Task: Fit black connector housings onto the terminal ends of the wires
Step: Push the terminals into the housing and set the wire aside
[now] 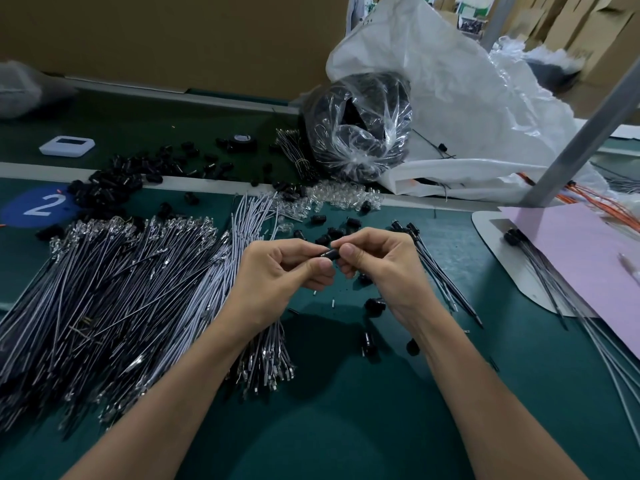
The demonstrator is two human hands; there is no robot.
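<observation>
My left hand (280, 271) and my right hand (377, 263) meet above the green mat. Between their fingertips sits a small black connector housing (330, 254), pinched by my right thumb and fingers. My left hand pinches the wire end that meets the housing; the wire itself is mostly hidden under the fingers. A big heap of black and white wires with metal terminals (114, 285) lies to the left. Loose black housings (374, 306) are scattered on the mat below and behind my hands.
Fitted wires (440, 268) lie fanned out on the right, beside a white tray with pink paper (568, 251). A clear bag of black parts (360, 129) and a large white sack (460, 109) stand behind. More housings (138, 171) and clear caps (336, 195) lie at the back.
</observation>
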